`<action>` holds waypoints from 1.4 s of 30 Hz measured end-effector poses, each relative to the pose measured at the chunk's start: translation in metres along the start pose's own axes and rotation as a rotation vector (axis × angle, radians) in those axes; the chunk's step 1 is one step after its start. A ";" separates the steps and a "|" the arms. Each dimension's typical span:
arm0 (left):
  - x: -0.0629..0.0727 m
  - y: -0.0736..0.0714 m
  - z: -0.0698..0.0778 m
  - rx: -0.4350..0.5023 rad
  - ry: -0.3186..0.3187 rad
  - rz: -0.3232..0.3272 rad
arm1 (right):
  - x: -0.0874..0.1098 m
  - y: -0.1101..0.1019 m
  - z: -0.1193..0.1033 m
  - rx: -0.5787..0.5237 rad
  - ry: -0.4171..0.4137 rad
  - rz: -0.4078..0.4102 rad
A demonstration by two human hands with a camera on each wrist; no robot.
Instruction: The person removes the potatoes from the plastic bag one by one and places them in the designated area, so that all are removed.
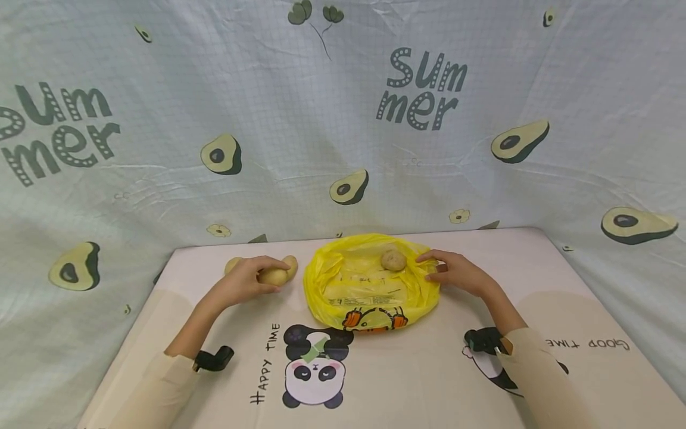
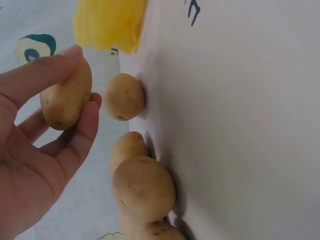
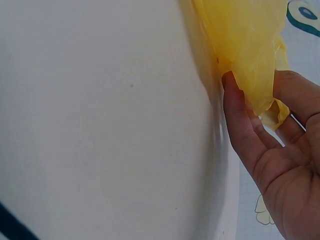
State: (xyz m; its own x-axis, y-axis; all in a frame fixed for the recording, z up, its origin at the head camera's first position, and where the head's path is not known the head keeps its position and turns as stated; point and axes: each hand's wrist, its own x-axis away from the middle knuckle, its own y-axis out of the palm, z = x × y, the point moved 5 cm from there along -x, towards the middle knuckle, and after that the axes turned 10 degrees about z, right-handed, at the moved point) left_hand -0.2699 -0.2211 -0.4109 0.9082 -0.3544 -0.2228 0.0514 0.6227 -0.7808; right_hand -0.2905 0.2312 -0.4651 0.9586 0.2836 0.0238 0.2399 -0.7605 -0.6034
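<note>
In the head view a yellow plastic bag [image 1: 321,304] lies with its mouth spread wide, one potato [image 1: 393,260] inside near the right rim. To the left of the bag my left hand [image 1: 249,281] holds another potato [image 2: 67,95] between thumb and fingers, raised off the table. Close by that hand, several loose potatoes [image 2: 143,190] rest on the table, partly hidden by it in the head view. My right hand [image 1: 462,274] pinches the bag's right edge, thumb on one side and fingers on the other; the yellow plastic [image 3: 245,45] bunches between them.
The pale table [image 1: 418,381] carries panda prints [image 1: 315,375] and lettering. Behind its far edge hangs a light curtain [image 1: 289,131] printed with avocados and words. Small black wrist devices [image 1: 214,359] sit at both cuffs.
</note>
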 end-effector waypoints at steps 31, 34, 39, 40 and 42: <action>-0.011 0.007 -0.007 -0.100 -0.006 -0.141 | 0.000 0.001 0.003 -0.028 0.016 0.007; -0.011 0.005 -0.009 -0.108 -0.042 -0.136 | 0.000 0.002 0.002 -0.022 0.019 0.007; -0.011 0.007 -0.006 -0.103 -0.024 -0.147 | 0.000 0.002 0.001 -0.017 0.023 0.006; -0.011 0.008 -0.005 -0.099 -0.017 -0.150 | 0.000 0.002 0.001 -0.017 0.023 0.006; -0.012 0.009 -0.004 -0.093 0.010 -0.158 | 0.000 0.002 0.001 -0.016 0.023 0.008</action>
State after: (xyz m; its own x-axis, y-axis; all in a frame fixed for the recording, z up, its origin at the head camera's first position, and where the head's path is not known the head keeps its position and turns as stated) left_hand -0.2816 -0.2140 -0.4178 0.8876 -0.4500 -0.0986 0.1541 0.4917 -0.8570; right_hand -0.2902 0.2308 -0.4670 0.9636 0.2647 0.0373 0.2349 -0.7718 -0.5909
